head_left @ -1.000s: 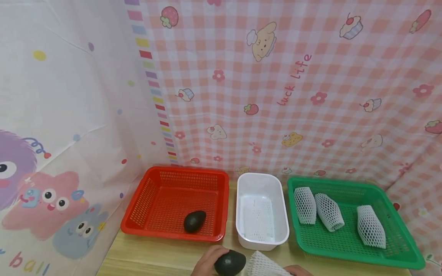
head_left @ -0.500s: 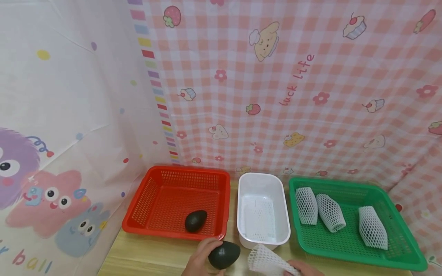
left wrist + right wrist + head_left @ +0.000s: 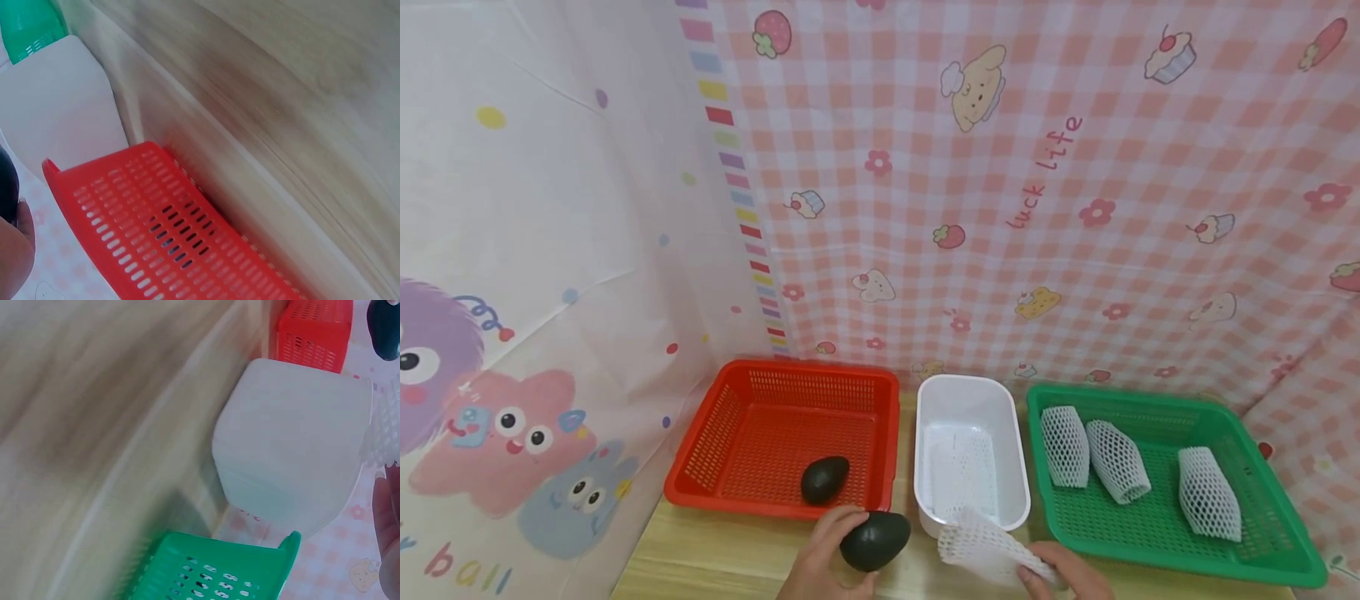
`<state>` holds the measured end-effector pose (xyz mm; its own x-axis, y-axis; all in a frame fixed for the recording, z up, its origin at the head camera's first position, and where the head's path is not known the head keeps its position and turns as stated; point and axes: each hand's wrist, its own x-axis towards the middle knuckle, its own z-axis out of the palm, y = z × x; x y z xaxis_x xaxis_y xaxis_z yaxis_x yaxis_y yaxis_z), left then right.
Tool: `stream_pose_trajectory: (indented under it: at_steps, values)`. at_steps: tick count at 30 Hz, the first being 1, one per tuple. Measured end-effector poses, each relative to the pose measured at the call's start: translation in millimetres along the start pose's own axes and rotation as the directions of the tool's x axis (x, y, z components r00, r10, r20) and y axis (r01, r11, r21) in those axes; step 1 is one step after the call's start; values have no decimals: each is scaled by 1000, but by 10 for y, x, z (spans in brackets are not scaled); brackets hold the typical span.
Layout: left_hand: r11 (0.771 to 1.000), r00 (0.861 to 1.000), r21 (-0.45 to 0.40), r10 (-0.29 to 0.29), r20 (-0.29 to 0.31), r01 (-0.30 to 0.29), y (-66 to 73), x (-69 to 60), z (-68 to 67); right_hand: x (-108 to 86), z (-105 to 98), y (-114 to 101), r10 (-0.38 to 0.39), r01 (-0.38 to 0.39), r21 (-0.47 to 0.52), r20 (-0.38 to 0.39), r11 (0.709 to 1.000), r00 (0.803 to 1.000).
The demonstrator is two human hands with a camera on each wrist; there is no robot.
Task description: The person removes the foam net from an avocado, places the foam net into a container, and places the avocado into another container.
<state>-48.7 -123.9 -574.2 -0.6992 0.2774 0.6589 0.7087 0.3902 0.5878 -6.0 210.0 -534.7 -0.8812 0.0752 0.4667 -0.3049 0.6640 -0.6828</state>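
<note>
My left hand (image 3: 826,557) grips a dark avocado (image 3: 876,540) in front of the red basket (image 3: 782,510); at the left wrist view's edge, part of the hand (image 3: 15,253) touches the dark fruit (image 3: 7,187). With thumb and fingers, my right hand (image 3: 1067,573) pinches one end of a white foam net sleeve (image 3: 988,550), whose wider end points toward the avocado, a gap between them. The net (image 3: 384,428) and right hand (image 3: 389,528) also show in the right wrist view. Another avocado (image 3: 825,480) lies in the red basket.
A white bin (image 3: 1027,500) stands between the red basket and a green basket (image 3: 1180,567). Foam nets lie in the green one, including one at its right (image 3: 1208,493). Patterned cloth (image 3: 925,167) hangs behind the wooden table (image 3: 700,550).
My left hand has carried the avocado left and slightly up, away from the net. The right hand has come further into view, with the net raised slightly over the white bin's front edge.
</note>
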Motion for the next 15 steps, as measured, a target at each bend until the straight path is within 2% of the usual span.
stream_pose_trajectory:
  at_steps: [2,6,8,15]
  values:
    - [1000,1000,5,-1,2,1,-14,16,-29,40,7,19,-40,41,33,-28,999,999]
    - [998,999,34,-53,2,52,-26,42,-97,118,30,93,-144,149,75,-68,986,987]
    - [997,998,42,-65,-9,65,-40,57,-131,149,40,113,-167,174,85,-84,981,982]
    - [999,996,41,-18,-90,22,-185,62,-223,238,69,100,-141,155,107,-125,982,982]
